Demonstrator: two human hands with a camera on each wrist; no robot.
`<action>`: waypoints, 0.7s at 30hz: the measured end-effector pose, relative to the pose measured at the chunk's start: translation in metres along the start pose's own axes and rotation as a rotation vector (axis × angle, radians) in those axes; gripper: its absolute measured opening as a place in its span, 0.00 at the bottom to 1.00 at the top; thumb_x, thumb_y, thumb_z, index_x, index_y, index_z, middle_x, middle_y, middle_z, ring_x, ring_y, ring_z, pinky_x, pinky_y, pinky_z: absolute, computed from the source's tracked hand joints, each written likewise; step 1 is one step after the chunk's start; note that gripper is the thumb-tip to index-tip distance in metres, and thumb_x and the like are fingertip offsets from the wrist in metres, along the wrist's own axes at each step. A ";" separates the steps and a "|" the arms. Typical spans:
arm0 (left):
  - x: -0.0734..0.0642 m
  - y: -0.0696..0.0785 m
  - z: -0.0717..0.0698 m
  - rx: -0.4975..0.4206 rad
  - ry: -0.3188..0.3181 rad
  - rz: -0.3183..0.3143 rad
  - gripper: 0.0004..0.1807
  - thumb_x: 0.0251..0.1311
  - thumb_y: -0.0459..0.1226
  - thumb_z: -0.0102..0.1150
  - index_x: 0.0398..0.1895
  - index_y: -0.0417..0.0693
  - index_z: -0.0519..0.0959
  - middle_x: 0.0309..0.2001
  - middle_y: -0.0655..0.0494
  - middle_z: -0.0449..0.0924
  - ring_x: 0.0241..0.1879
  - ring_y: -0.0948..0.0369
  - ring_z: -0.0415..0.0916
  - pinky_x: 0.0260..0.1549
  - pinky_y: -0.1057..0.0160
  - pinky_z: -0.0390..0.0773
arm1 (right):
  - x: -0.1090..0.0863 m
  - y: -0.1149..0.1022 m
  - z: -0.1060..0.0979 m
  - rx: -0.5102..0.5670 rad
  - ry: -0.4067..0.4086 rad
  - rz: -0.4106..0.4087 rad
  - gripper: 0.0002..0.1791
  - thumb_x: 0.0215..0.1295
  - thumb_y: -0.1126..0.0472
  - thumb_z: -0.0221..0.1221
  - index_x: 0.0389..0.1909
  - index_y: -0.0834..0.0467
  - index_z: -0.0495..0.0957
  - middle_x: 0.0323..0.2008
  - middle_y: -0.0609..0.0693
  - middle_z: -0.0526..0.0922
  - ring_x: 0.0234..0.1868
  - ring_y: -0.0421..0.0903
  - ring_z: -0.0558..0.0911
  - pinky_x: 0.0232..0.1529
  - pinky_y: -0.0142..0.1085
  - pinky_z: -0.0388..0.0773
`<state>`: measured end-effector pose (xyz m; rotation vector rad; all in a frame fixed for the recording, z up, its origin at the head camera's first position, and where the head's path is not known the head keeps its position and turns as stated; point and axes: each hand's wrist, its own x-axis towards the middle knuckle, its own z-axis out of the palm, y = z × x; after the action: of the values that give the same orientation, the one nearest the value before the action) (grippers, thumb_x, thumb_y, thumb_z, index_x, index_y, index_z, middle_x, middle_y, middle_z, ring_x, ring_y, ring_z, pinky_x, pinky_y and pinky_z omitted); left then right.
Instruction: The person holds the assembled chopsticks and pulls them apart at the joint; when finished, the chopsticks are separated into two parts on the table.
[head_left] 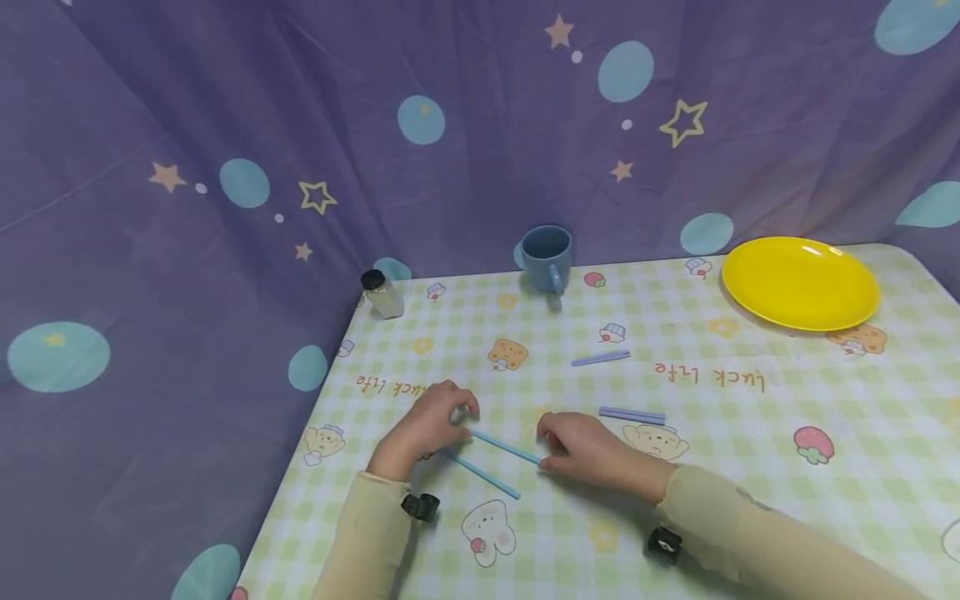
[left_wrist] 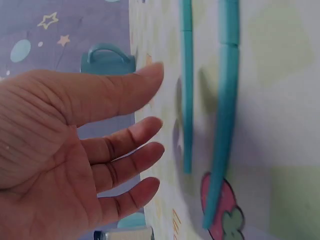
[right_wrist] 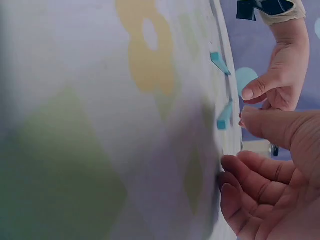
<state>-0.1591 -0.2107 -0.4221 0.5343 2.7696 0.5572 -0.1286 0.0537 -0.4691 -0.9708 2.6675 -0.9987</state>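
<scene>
Two turquoise chopsticks (head_left: 495,481) lie on the tablecloth between my hands, apart at their right ends; the left wrist view shows a seam line across each chopstick (left_wrist: 227,100). My left hand (head_left: 435,417) hovers over their left ends, and its relaxed fingers hold nothing. In the left wrist view a gap shows between the thumb and the nearer stick. My right hand (head_left: 585,447) is beside the right end of the upper chopstick, with fingers loosely bent and nothing gripped. In the right wrist view its thumb (right_wrist: 270,125) is near a chopstick end (right_wrist: 225,117); whether they touch I cannot tell.
Short pale purple sticks (head_left: 632,415) lie beyond my right hand, with another purple piece (head_left: 600,358) farther back. A blue mug (head_left: 546,258) and a black-capped jar (head_left: 382,294) stand along the back edge. A yellow plate (head_left: 801,283) sits at the back right.
</scene>
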 end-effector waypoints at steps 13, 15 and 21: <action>-0.002 -0.013 0.014 0.114 0.012 0.000 0.11 0.52 0.34 0.71 0.25 0.57 0.78 0.35 0.56 0.67 0.38 0.54 0.61 0.40 0.51 0.64 | 0.005 -0.008 0.008 -0.039 0.009 0.009 0.10 0.53 0.62 0.71 0.26 0.53 0.77 0.23 0.39 0.74 0.27 0.38 0.69 0.35 0.36 0.69; -0.002 -0.014 0.015 0.110 0.019 0.009 0.11 0.52 0.34 0.71 0.24 0.57 0.77 0.35 0.56 0.66 0.38 0.54 0.61 0.39 0.51 0.63 | 0.006 -0.008 0.009 -0.038 0.019 0.025 0.09 0.53 0.64 0.70 0.25 0.53 0.78 0.23 0.39 0.74 0.27 0.38 0.69 0.34 0.36 0.69; -0.003 -0.010 0.015 0.058 0.008 0.058 0.10 0.58 0.33 0.67 0.28 0.53 0.74 0.35 0.59 0.67 0.40 0.56 0.63 0.42 0.51 0.65 | 0.003 -0.007 0.006 -0.014 0.061 0.114 0.08 0.55 0.66 0.67 0.24 0.53 0.78 0.21 0.38 0.75 0.24 0.38 0.71 0.31 0.35 0.70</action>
<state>-0.1547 -0.2152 -0.4392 0.6277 2.7933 0.4938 -0.1255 0.0443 -0.4689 -0.7929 2.7481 -1.0022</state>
